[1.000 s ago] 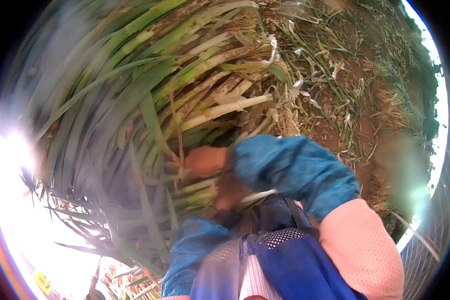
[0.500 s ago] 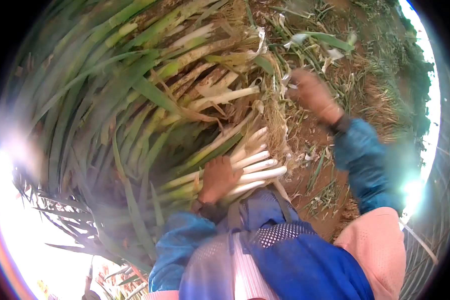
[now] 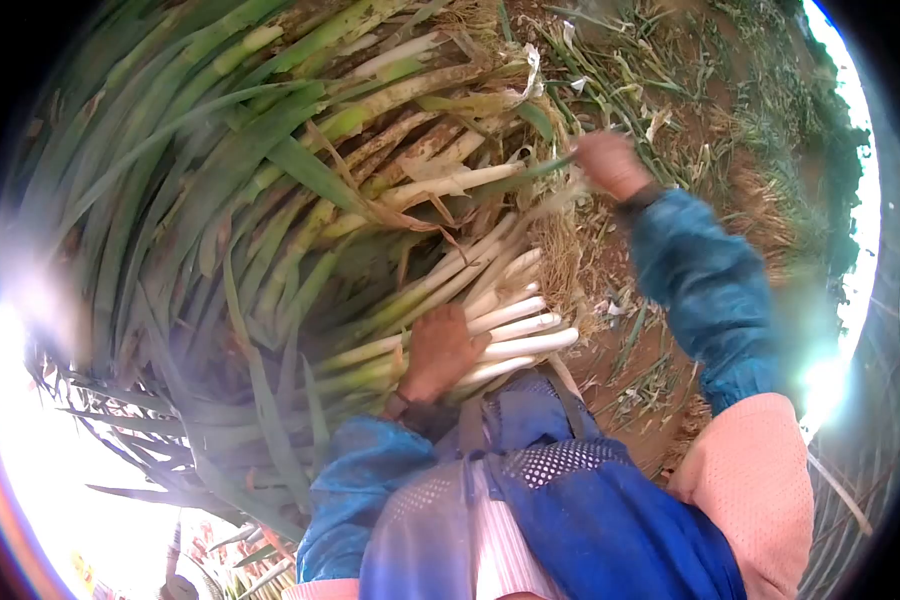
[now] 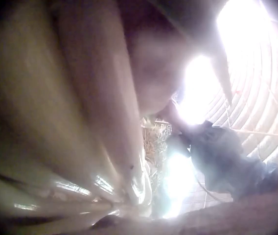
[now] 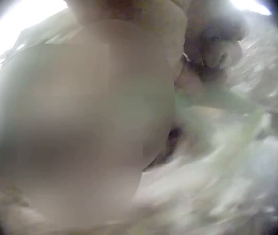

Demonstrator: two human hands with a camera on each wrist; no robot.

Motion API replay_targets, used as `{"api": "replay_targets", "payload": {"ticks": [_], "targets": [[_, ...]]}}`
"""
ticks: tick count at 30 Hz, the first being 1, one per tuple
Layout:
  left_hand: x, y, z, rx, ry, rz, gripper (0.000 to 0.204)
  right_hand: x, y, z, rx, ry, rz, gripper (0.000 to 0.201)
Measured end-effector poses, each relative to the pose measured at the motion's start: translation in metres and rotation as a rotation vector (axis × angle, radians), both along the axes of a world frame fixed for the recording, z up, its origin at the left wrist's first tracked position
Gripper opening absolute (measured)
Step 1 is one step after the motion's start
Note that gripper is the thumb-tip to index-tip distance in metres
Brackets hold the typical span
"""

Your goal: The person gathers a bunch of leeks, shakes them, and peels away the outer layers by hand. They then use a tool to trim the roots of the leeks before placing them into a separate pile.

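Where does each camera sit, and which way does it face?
Head: on the head, facing down at white stalks, left hand, right hand, right sleeve.
Left wrist: on that wrist, facing along the stalks; right sleeve beyond.
Right wrist: on that wrist, facing fingers, blurred.
Shared: head and left wrist show stalks and right sleeve.

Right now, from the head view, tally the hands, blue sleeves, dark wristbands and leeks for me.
Hands: 2 (left hand, right hand)
Blue sleeves: 2
Dark wristbands: 2
Total: 6
Leeks overlap too much to count, so they're left out.
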State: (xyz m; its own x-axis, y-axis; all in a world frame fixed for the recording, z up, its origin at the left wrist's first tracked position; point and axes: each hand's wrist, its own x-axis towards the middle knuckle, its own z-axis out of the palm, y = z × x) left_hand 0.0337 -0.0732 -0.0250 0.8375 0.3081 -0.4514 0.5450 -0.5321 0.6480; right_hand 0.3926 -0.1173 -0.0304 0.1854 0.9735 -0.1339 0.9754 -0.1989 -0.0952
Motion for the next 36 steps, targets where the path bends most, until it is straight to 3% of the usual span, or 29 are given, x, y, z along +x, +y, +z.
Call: {"api": "replay_targets", "payload": {"ticks": [1, 3, 5, 6, 7, 8, 9, 10, 12, 14, 17, 18, 21, 22, 25, 27, 29, 32, 35, 36], "targets": [[-0.001, -0.003, -0.003, 0.028, -0.01, 0.012, 0.048, 0.045, -0.009, 0.028, 0.109, 0.032, -0.304, 0.017], [0.0, 0.0, -0.008, 0.067, -0.025, 0.028, 0.046, 0.085, -0.021, 0.072, -0.25, -0.724, -0.311, 0.01], [0.0, -0.005, -0.008, 0.071, -0.032, 0.034, 0.046, 0.073, -0.015, 0.072, 0.014, -0.512, -0.05, 0.005], [0.002, -0.005, -0.005, 0.04, -0.011, 0.025, 0.047, 0.021, 0.007, 0.077, 0.07, -0.289, -0.003, 0.005], [0.003, -0.002, -0.002, 0.016, 0.011, 0.013, 0.048, -0.025, 0.023, 0.061, -0.239, -0.255, 0.036, 0.008], [0.004, 0.002, 0.001, -0.007, 0.038, 0.004, 0.049, -0.06, 0.024, 0.018, -0.139, 0.176, 0.168, 0.013], [0.004, 0.004, 0.001, -0.006, 0.041, 0.002, 0.049, -0.103, 0.031, -0.008, -0.176, 0.145, 0.422, 0.017], [0.004, 0.004, 0.001, -0.01, 0.043, -0.002, 0.048, -0.146, 0.035, -0.013, -0.215, 0.164, 0.472, 0.02], [0.003, 0.002, 0.001, -0.011, 0.031, 0.002, 0.046, -0.177, 0.022, -0.055, -0.105, 0.163, 0.422, 0.035], [0.0, 0.0, 0.002, -0.003, 0.004, 0.024, 0.043, -0.179, 0.007, -0.059, -0.103, 0.136, 0.383, 0.039], [-0.004, 0.007, 0.002, -0.085, -0.099, 0.091, 0.04, -0.182, -0.01, -0.05, -0.237, 0.151, 0.333, 0.042], [-0.004, 0.009, 0.008, -0.001, -0.192, 0.193, 0.04, -0.18, -0.008, -0.044, -0.291, 0.154, 0.317, 0.042], [-0.001, 0.03, -0.01, -0.013, -0.035, 0.12, 0.042, -0.176, -0.007, -0.027, -0.402, 0.281, 0.317, 0.043], [0.0, 0.036, -0.02, 0.125, -0.119, 0.126, 0.045, -0.175, -0.006, -0.024, -0.389, 0.301, 0.315, 0.042], [0.002, 0.07, -0.033, -0.631, 0.259, 0.028, 0.058, -0.176, -0.015, -0.027, -0.378, 0.354, 0.258, 0.04], [-0.007, 0.059, -0.051, -0.52, 0.38, -0.011, 0.067, -0.174, -0.02, -0.023, -0.369, 0.39, 0.214, 0.039], [-0.008, 0.058, -0.056, -0.45, 0.507, -0.078, 0.068, -0.169, -0.016, -0.012, -0.322, 0.412, 0.168, 0.037], [-0.01, 0.054, -0.06, -0.509, 0.497, -0.053, 0.069, -0.138, -0.028, 0.009, 0.174, 0.334, -0.106, 0.042], [-0.008, 0.055, -0.056, -0.548, 0.516, -0.041, 0.067, -0.106, -0.006, 0.031, -0.593, 0.354, -0.532, 0.047], [-0.006, 0.054, -0.055, -0.562, 0.522, -0.048, 0.067, -0.118, 0.01, 0.026, -0.672, 0.384, -0.429, 0.048]]}}
